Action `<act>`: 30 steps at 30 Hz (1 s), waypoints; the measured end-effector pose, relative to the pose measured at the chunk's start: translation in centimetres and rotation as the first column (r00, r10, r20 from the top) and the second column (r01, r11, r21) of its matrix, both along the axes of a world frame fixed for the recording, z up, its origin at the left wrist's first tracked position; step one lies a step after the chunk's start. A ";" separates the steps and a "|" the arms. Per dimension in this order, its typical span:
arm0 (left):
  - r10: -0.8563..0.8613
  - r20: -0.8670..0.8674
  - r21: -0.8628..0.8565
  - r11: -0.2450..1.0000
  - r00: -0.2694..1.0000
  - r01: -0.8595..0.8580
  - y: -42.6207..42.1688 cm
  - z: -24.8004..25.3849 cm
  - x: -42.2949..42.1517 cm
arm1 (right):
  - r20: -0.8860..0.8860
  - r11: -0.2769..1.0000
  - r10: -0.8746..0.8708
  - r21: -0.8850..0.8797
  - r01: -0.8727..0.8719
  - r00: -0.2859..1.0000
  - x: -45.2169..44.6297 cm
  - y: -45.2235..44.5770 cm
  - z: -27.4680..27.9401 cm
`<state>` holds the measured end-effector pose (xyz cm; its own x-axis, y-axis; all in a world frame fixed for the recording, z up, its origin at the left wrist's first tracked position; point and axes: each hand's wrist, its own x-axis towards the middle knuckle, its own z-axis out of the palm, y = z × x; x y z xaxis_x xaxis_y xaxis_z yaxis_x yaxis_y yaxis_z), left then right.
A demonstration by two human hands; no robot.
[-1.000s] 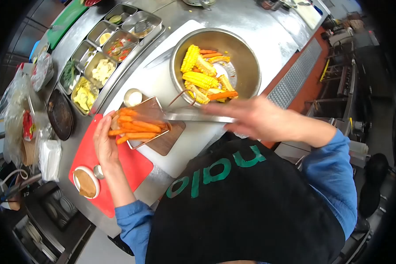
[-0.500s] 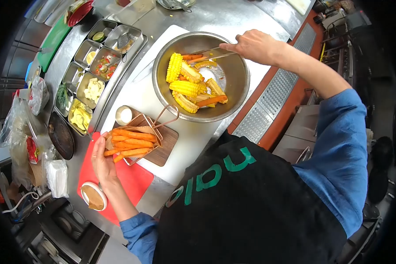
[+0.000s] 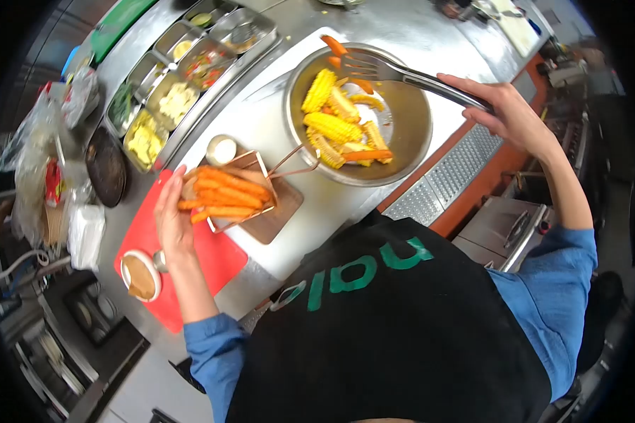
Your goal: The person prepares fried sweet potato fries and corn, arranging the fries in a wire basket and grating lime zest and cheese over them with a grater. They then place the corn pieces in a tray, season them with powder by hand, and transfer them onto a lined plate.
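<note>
My right hand (image 3: 504, 113) grips metal tongs (image 3: 437, 86) with fork-like tines. The tongs hold orange fries (image 3: 334, 46) at the far rim of a steel bowl (image 3: 420, 134). Inside the bowl lie cut corn pieces (image 3: 334, 127) and more orange sticks. My left hand (image 3: 174, 218) is closed round the left end of a small paper-lined wire fry basket (image 3: 267, 169), its fingers against the paper and partly hidden. A heap of orange fries (image 3: 229, 194), looking like sweet potato, fills the basket. Under it shows a dark wooden board (image 3: 286, 211).
A small cup of white sauce (image 3: 222, 150) stands beside the basket. Topping trays (image 3: 178, 102) run along the upper left. A white ramekin (image 3: 140, 276) rests on a red board (image 3: 212, 271). A dark oval pan (image 3: 106, 167) and plastic bags (image 3: 32, 169) are further left.
My right hand has lifted the tongs from inside the bowl up to its far rim, bringing orange fries with them. My left hand stays at the basket. The whole view has shifted slightly.
</note>
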<state>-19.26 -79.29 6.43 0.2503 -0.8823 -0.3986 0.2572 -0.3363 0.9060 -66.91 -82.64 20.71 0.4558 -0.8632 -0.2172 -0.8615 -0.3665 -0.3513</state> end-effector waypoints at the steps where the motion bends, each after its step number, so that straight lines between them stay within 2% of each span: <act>1: -0.017 -0.025 -0.004 1.000 1.000 0.017 0.0 -0.3 0.2 | 0.106 1.000 -0.005 0.022 0.003 0.994 1.4 0.7 0.3; 3: -0.037 -0.046 -0.014 0.999 0.998 0.037 0.2 -0.5 0.3 | 0.173 0.990 0.006 0.141 -0.031 0.985 6.0 1.7 1.7; 4: -0.032 -0.058 -0.029 0.999 0.998 0.031 0.3 -0.6 0.2 | 0.231 0.988 0.083 0.111 -0.111 0.969 8.1 2.0 1.5; 5: -0.027 -0.072 -0.046 0.999 0.997 0.024 0.5 -0.6 0.0 | 0.366 0.975 0.178 0.058 -0.213 0.914 9.3 1.9 -0.3; 6: -0.028 -0.069 -0.068 0.997 0.997 0.023 0.7 -0.3 -0.3 | 0.233 0.963 0.151 0.185 -0.196 0.961 10.9 2.0 -0.4; 7: -0.023 -0.067 -0.073 0.997 0.997 0.018 0.8 -0.2 -0.3 | 0.269 0.933 0.201 0.240 -0.268 0.942 11.8 2.0 -1.1; 10: -0.005 -0.079 -0.076 0.997 0.997 -0.001 1.1 -0.1 -0.3 | 0.198 0.917 0.196 0.310 -0.251 0.960 13.8 2.7 -3.0; 12: -0.022 -0.072 -0.084 0.996 0.997 0.016 1.2 -0.4 0.1 | 0.149 0.933 0.289 0.176 -0.313 0.946 13.9 3.2 -4.1; 15: -0.072 -0.057 -0.104 0.992 0.996 0.065 1.2 0.1 -0.4 | 0.046 0.945 0.270 0.177 -0.274 0.962 12.5 3.6 -1.0; 17: -0.088 -0.050 -0.107 0.991 0.995 0.082 1.5 -0.1 -0.4 | 0.142 0.979 0.199 -0.068 -0.191 0.970 9.5 3.7 1.3; 18: -0.086 -0.036 -0.118 0.990 0.996 0.081 1.5 -0.5 -0.1 | -0.048 0.989 0.128 -0.066 -0.131 0.991 8.6 3.7 3.8; 19: -0.083 -0.021 -0.132 0.988 0.996 0.079 1.4 -0.7 0.0 | -0.265 0.982 0.112 -0.120 -0.148 0.958 7.2 3.6 5.1; 21: -0.098 -0.033 -0.125 0.988 0.995 0.093 1.5 -0.7 -0.1 | -0.525 0.986 0.136 -0.014 -0.169 0.840 4.3 3.4 4.8; 23: -0.072 -0.044 -0.098 0.993 0.996 0.067 1.5 -0.9 0.0 | -0.524 0.952 0.266 0.011 -0.306 0.809 2.1 3.2 2.0; 24: -0.054 -0.051 -0.100 0.994 0.997 0.049 1.5 -0.8 -0.3 | -0.549 0.958 0.277 0.090 -0.273 0.789 3.2 3.1 1.8; 27: -0.062 -0.005 -0.095 0.994 0.998 0.062 1.5 -0.6 -0.2 | -0.536 0.964 0.263 0.169 -0.203 0.802 4.7 2.6 -0.8; 30: -0.048 0.026 -0.106 0.993 0.999 0.050 1.6 -0.5 0.0 | -0.549 0.953 0.299 0.120 -0.280 0.781 3.6 2.7 0.0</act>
